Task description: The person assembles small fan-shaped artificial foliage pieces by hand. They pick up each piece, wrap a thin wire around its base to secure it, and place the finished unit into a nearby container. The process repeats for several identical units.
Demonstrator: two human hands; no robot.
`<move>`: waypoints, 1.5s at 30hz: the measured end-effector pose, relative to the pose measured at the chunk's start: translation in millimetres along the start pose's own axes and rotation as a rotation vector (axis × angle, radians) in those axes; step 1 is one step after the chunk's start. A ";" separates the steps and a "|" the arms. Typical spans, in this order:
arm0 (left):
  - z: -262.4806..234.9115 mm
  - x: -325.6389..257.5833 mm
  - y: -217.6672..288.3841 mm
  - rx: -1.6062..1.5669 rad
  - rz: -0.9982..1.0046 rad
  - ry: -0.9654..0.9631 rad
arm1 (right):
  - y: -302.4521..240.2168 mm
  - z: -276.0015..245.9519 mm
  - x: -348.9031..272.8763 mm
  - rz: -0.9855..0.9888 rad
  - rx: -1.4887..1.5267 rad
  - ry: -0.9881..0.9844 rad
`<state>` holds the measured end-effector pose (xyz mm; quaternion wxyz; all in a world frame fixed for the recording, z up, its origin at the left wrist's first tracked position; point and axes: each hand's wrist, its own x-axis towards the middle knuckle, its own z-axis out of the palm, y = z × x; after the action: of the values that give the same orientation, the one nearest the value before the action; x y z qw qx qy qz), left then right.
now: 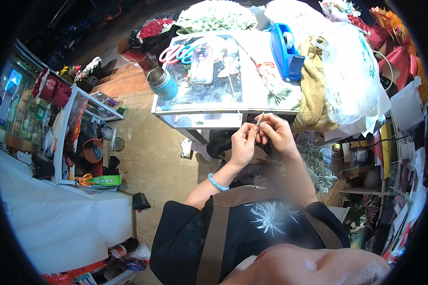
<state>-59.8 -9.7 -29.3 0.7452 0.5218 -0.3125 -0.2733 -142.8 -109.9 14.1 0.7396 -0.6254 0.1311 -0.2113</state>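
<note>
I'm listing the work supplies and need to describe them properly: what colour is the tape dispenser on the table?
The tape dispenser is bright blue, best seen in the head view.

Honestly can't read a single word or number here. The clear bag (349,78) has some blue-green print, but it's too washed out to make out. The panel (26,114) off to the left carries small coloured marks, way too blurry, and the green pack (105,180) has pale round marks, too tiny to tell.

glare on tabletop (248,98), bleached plastic bag (349,76), dark background (66,28), blurred right forearm (297,175), curved edges
</note>
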 end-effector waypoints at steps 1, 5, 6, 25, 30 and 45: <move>-0.3 -0.8 0.1 0.002 -0.019 -0.019 | -2.0 -4.5 -0.5 0.033 0.031 -0.008; -6.3 2.7 4.4 -0.099 -0.143 -0.223 | -1.9 -15.9 1.5 0.034 0.008 -0.042; -6.9 3.7 5.6 -0.106 -0.165 -0.246 | -0.4 -15.7 0.9 0.016 -0.016 -0.017; 2.7 -0.6 4.2 -0.130 -0.098 -0.021 | 15.8 -7.1 -0.3 -0.117 0.090 0.097; -0.7 -0.2 7.8 -0.271 -0.162 -0.148 | 11.6 -6.9 1.5 -0.076 0.191 0.076; 0.6 -0.1 8.2 -0.219 -0.138 -0.081 | 16.7 -4.2 2.5 -0.115 0.147 0.150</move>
<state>-59.6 -7.5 -21.3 0.7640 0.4461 -0.2739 -0.3771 -140.1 -112.6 -2.9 0.7584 -0.5582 0.1344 -0.3086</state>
